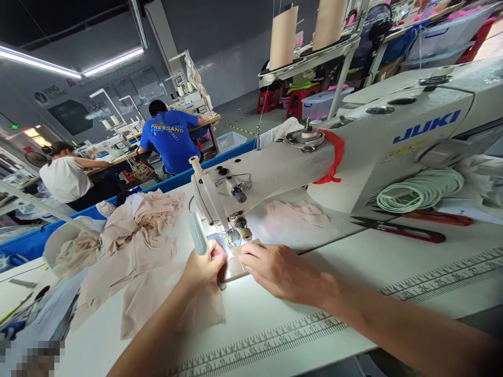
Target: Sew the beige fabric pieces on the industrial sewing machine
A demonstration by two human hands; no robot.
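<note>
Right under the needle area of a white sewing machine point(271, 167), both my hands are on a piece of thin beige fabric point(236, 267). My left hand point(206, 264) pinches the fabric at the left of the presser foot, thumb and forefinger together. On the other side, my right hand point(279, 269) has its fingers bent and pressed down on the fabric's edge, close to the foot. The machine's lamp point(198, 233) lights this spot brightly. More beige fabric point(145, 251) lies loosely piled to the left of my left hand.
Red-handled thread snips point(408, 230) and a coil of pale green cord point(420, 189) lie at the right. Ruler markings point(275, 345) run along the table's front. Beige thread cones point(283, 39) stand behind the machine. Two people point(168, 139) sit at other machines beyond a blue trough point(231, 154).
</note>
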